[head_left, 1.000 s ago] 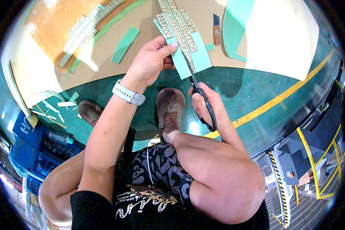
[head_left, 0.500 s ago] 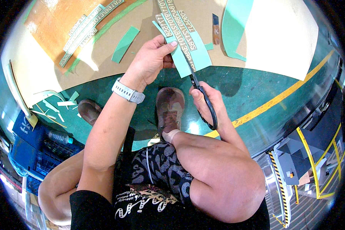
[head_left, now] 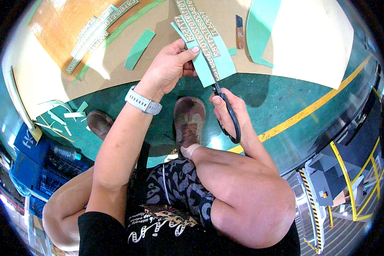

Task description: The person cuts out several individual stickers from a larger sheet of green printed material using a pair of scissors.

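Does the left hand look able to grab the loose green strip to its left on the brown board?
Probably yes: the green strip lies close by the left hand, nothing on top, though that hand pinches the lettered green sheet.

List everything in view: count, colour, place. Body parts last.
Lettered sheet: at least 1, green, in left hand
Scissors: 1, black, in right hand, at the sheet
Board: 1, tan, upper view
Panel: 1, orange-brown, upper left
Lettered strips: several, pale, on panel
Loose piece: 1, green, on board
Large piece: 1, green, upper right
Small strip: 1, dark and brown, on board
Scraps: several, pale green, floor left
Crate: at least 1, blue, lower left
Bottle: 1, clear, by crate
Floor line: 1, yellow, right
Rails: several, yellow, far right
Rim clutter: unclear
Watch: 1, pale grey, left wrist
Shoes: 2, brown, centre
Hands: 2, bare, centre
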Demonstrator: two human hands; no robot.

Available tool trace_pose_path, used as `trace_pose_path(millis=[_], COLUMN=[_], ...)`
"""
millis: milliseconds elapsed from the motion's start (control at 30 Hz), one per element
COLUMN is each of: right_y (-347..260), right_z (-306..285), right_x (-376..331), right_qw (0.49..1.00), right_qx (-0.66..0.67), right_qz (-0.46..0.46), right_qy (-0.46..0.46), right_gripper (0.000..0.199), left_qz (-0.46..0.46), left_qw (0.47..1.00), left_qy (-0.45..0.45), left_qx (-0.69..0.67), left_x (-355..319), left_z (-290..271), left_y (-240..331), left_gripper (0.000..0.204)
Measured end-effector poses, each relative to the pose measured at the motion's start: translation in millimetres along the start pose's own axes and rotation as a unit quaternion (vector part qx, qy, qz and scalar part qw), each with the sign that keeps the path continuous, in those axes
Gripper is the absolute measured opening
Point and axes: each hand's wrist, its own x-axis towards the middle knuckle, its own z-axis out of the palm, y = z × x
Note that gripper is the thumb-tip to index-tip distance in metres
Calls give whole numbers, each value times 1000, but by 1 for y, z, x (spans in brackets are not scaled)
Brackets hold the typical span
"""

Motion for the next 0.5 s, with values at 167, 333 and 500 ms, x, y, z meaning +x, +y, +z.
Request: trace_pose_path(millis=[167,333,500], right_y=[6,1,-13], right_z=[1,-3,-3], right_x=[2,2,4], right_qw=[1000,1000,1000], right_qx=[-13,-19,-3], right_qz=[-14,-11,18], right_qy=[4,-16,-20], right_gripper=[40,41,40], left_qz=[0,5,-10], left_qw=[1000,1000,1000], left_qy=[7,-6,-12], left_qx=[11,21,26], left_x=[-1,1,-1], left_z=[-1,-5,-5], left_y=[-1,-4,-9], left_gripper=[20,20,20])
